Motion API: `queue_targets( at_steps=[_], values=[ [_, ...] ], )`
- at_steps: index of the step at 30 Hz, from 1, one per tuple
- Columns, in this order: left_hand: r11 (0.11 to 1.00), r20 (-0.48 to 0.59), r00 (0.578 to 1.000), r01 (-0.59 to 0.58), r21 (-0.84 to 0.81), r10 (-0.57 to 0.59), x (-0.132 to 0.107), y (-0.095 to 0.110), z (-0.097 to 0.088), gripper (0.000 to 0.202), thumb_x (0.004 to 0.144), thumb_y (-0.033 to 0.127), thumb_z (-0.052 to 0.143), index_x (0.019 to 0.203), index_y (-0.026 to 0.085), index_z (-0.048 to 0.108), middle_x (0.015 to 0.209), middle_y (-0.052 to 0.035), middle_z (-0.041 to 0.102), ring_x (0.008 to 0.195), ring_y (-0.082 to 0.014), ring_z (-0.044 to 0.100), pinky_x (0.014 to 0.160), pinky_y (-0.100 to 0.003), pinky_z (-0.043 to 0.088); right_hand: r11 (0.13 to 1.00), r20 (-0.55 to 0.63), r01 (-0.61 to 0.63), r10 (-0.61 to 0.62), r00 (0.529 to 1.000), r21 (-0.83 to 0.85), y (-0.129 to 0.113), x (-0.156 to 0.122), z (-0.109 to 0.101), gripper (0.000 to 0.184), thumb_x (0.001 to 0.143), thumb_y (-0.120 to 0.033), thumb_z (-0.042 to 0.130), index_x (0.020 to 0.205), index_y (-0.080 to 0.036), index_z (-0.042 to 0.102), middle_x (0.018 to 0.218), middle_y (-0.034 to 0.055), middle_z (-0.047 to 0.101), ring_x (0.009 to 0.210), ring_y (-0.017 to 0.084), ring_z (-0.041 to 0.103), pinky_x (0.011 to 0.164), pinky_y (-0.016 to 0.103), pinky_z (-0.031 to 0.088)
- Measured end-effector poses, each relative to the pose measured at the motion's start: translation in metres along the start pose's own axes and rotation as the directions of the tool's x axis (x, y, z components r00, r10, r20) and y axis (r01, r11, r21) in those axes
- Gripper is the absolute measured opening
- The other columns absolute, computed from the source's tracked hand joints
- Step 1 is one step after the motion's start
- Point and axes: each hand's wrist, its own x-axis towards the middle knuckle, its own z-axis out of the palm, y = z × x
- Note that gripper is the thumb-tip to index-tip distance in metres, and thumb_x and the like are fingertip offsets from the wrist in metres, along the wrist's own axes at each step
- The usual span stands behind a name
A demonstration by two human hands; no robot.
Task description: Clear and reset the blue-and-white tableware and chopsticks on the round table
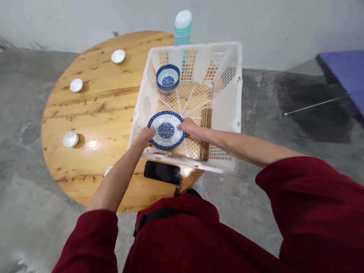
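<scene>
A blue-and-white patterned plate (166, 130) is gripped from both sides inside the white plastic basket (226, 110). My left hand (147, 136) is closed on its left rim, and my right hand (188, 126) on its right rim, thumbs on top. Whether more plates lie beneath it I cannot tell. Behind the plate, a stack of bowls (168, 77) in the same pattern stands in the basket's back left corner. Right of my right hand lies a bundle of wooden chopsticks (206, 146). Something white, partly hidden, lies by the plate's near edge.
Several small white bowls, one (118, 56) at the back, stand along the left of the round wooden table (99, 91). A black phone (162, 172) lies before the basket. Behind it stands a turquoise bottle (182, 28). A purple surface (345, 72) is at far right.
</scene>
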Motion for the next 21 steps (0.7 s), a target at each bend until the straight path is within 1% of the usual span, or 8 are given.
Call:
queue_targets(
  at_steps=[3,7,12,16,18,21],
  values=[
    [0.997,0.021,0.999,0.049,-0.059,-0.047,-0.0068,0.0021,-0.0019,0.017,0.092,0.020,0.050,0.106,0.015,0.057,0.065,0.0010,0.054,0.057,-0.0164,0.062,0.066,-0.034,0.057,1.000,0.014,-0.002,0.002,1.000,-0.016,0.0001,0.0006,-0.0006,0.014,0.078,-0.009,0.062,0.084,-0.018,0.054,0.067,0.0001,0.052,0.061,0.015,0.051,0.053,0.026,0.039],
    [0.995,0.020,0.998,0.062,-0.081,-0.061,-0.0113,0.0033,-0.0040,0.015,0.091,0.022,0.053,0.105,0.017,0.057,0.067,0.0007,0.055,0.055,-0.0149,0.058,0.065,-0.034,0.057,1.000,0.031,0.024,-0.023,0.999,-0.014,-0.0003,0.0002,-0.0015,0.014,0.076,-0.010,0.063,0.082,-0.018,0.053,0.068,0.0002,0.052,0.060,0.015,0.050,0.053,0.025,0.038],
    [0.996,0.022,0.998,0.066,-0.060,-0.065,-0.0097,0.0033,-0.0052,0.015,0.090,0.028,0.057,0.099,0.017,0.058,0.061,0.0001,0.054,0.055,-0.0177,0.060,0.063,-0.036,0.058,0.998,0.025,0.047,-0.047,0.999,-0.034,0.0013,0.0004,-0.0012,0.015,0.073,-0.010,0.065,0.079,-0.018,0.053,0.063,-0.0013,0.050,0.059,0.014,0.047,0.053,0.024,0.037],
    [0.997,0.009,0.998,0.065,-0.034,-0.065,-0.0077,0.0037,-0.0056,0.016,0.091,0.030,0.057,0.098,0.016,0.059,0.058,0.0007,0.052,0.056,-0.0189,0.061,0.065,-0.038,0.059,0.998,0.045,0.055,-0.054,0.998,-0.039,0.0025,0.0001,-0.0012,0.013,0.074,-0.011,0.064,0.079,-0.017,0.055,0.063,-0.0005,0.052,0.058,0.014,0.049,0.052,0.024,0.038],
    [0.998,0.007,0.998,0.061,-0.023,-0.060,-0.0077,0.0040,-0.0058,0.017,0.090,0.031,0.058,0.098,0.015,0.059,0.059,0.0009,0.051,0.057,-0.0191,0.062,0.065,-0.039,0.059,0.997,0.046,0.059,-0.056,0.997,-0.056,0.0024,-0.0006,-0.0017,0.012,0.075,-0.011,0.064,0.080,-0.017,0.055,0.062,-0.0003,0.052,0.057,0.015,0.050,0.051,0.025,0.038],
    [0.998,0.001,0.999,0.052,-0.024,-0.052,-0.0086,0.0045,-0.0060,0.019,0.088,0.029,0.060,0.100,0.014,0.059,0.065,-0.0009,0.056,0.059,-0.0201,0.063,0.065,-0.043,0.059,0.995,0.037,0.064,-0.061,0.997,-0.072,0.0022,-0.0019,-0.0023,0.013,0.075,-0.012,0.067,0.082,-0.017,0.056,0.059,-0.0014,0.051,0.054,0.015,0.050,0.049,0.024,0.038]
  ],
)
